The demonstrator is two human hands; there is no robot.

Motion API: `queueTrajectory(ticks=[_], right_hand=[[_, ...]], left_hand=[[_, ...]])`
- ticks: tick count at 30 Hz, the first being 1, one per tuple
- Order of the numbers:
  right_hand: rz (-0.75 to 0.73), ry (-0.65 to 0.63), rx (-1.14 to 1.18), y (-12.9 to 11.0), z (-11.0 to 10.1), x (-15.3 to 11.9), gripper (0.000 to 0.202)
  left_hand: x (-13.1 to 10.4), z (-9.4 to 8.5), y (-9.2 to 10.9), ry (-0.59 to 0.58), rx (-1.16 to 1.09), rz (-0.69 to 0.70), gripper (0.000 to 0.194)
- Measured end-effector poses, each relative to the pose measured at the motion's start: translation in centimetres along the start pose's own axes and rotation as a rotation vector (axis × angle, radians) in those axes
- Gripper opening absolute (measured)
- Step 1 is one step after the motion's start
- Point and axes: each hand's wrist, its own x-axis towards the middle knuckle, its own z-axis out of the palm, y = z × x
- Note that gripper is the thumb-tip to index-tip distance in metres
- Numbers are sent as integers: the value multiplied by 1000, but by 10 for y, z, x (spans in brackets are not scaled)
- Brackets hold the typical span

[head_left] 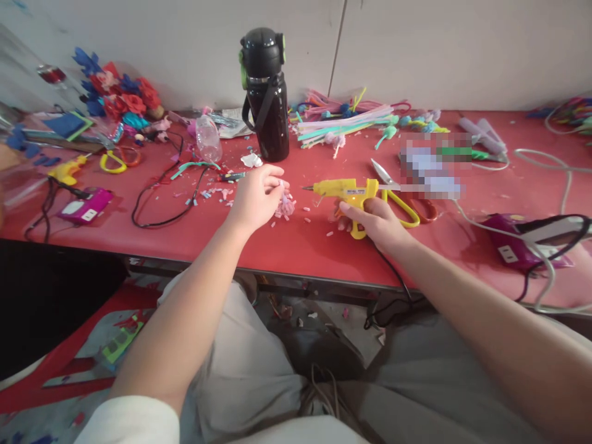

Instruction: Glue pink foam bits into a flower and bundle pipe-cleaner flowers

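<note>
My right hand [374,222] is wrapped round the handle of a yellow hot glue gun [335,187], whose nozzle points left. A clear glue stick [402,187] sticks out of its back end. To the left of the nozzle, my left hand [256,197] is closed, thumb and fingers pinching a small pink pipe-cleaner piece [285,206] just above the table. Pink clippings [306,220] lie scattered around it. Beneath and behind the glue gun rest scissors [407,211] with yellow and red handles, blades pointing away from me.
A black bottle [272,117] stands behind my left hand on the red table [287,250]. Bundled pipe cleaners [346,126] lie at the back. Purple power strips [513,243] sit at both sides with loose cables. At left are another glue gun [68,170] and a clear plastic bottle [209,140].
</note>
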Motion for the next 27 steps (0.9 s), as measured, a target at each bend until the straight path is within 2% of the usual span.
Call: queueTrajectory(ticks=[7,16,27], right_hand=[[-2,-50,-136,-4,4,-6,57],[6,-36,-208,-3,9,-6,57],[-17,-45,-240,4,8,-3,60]], left_hand=[[0,0,6,39,1,-5,33],[-3,2,8,-12,43,6,25],[-5,3,14,-14,120,-24,22]])
